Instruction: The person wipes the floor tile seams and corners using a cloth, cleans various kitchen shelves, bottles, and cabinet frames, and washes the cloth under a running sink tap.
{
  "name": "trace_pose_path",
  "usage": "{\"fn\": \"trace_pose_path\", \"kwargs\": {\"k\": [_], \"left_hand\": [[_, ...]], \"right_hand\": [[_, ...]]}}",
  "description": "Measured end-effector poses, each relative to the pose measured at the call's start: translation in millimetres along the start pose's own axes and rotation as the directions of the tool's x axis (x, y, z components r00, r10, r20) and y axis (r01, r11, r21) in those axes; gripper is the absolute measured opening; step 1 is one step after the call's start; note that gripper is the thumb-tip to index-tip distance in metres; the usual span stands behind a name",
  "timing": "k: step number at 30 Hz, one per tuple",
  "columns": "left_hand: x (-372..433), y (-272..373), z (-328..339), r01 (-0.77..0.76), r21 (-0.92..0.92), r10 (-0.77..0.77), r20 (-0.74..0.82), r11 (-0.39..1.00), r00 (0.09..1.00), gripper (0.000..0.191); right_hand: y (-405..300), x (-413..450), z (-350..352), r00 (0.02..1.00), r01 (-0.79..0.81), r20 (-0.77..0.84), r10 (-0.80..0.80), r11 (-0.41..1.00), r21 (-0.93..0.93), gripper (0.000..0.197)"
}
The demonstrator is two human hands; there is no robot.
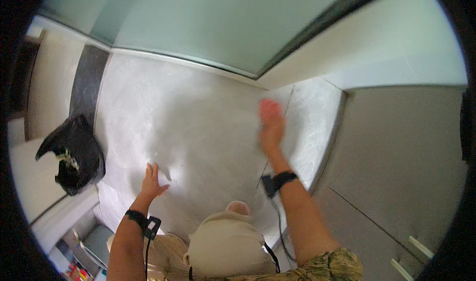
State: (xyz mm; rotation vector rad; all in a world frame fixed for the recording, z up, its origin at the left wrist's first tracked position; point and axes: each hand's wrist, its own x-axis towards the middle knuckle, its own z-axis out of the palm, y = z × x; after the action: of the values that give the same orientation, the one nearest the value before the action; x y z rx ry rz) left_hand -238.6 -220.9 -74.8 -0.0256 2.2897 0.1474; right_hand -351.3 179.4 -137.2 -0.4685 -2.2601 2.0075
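Observation:
My right hand [272, 134] is closed around a pink cloth or sponge [270, 109], blurred, over the right part of the pale tiled floor [208, 121]. It cannot be told whether the pink thing touches the floor. Low on the left, my left hand [151, 184] has its fingers spread and holds nothing, over or on the same floor. Each wrist wears a black strap with a small box and a cable. A black plastic bag [83, 154] with its mouth open and some scraps inside stands to the left of my left hand.
A frosted glass panel [193, 24] with a dark frame rises ahead, beside a white wall [316, 65]. Grey cabinet fronts [394, 143] with pale handles stand on the right. Several coloured items [78, 271] lie at the lower left. My foot [238, 208] is below.

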Motion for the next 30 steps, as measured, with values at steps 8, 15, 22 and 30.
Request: {"fn": "trace_pose_path", "kwargs": {"k": [8,15,22,30], "left_hand": [[-9.0,21.7,-14.7,0.056,-0.065,-0.053,0.049,0.996,0.997,0.092],[-65.5,-3.9,-68.9,-0.095,-0.318,0.114,0.041,0.943,0.993,0.062],[-259.0,-19.2,-211.4,0.104,-0.802,-0.343,-0.131,0.588,0.930,0.046],[-306.1,-31.8,-177.8,0.201,-0.918,-0.678,-0.093,0.342,0.729,0.033]], "right_hand": [[-16.0,44.7,105.3,0.635,0.759,0.547,-0.546,0.310,-0.572,0.028],[-22.1,-3.0,184.4,0.928,-0.185,0.321,0.191,0.982,-0.049,0.045],[-5.4,64.4,186.6,0.558,0.781,0.751,-0.354,0.530,-0.330,0.032],[-52.1,104.7,322.3,0.732,0.579,0.498,-0.465,0.038,-0.815,0.043]]}}
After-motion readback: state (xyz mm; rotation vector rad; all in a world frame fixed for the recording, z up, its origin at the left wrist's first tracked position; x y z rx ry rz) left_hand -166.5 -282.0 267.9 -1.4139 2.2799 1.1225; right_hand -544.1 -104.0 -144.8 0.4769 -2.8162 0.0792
